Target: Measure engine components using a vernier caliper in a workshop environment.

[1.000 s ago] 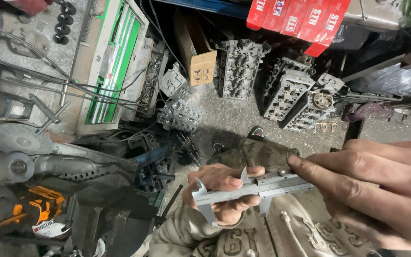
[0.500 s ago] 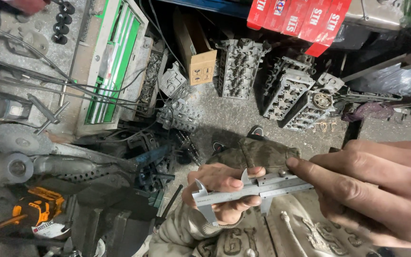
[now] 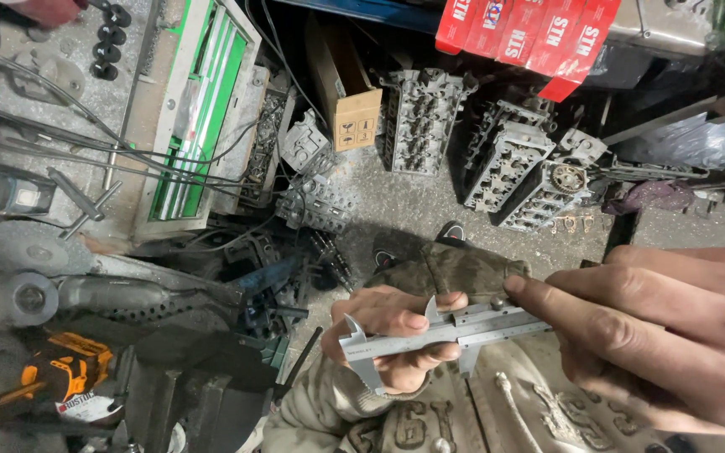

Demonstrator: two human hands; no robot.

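head view: a steel vernier caliper (image 3: 442, 331) lies level in front of the chest, its long axis running left to right, jaws at the left end. the left hand (image 3: 396, 331) is clenched around the jaw end, fingers curled over the beam. the right hand (image 3: 656, 335) pinches the slider end with its fingertips (image 3: 518, 287) and sits closer to the camera. dull grey cast cylinder heads (image 3: 505, 159), ribbed and pitted, stand on the gritty concrete floor (image 3: 417, 210) below.
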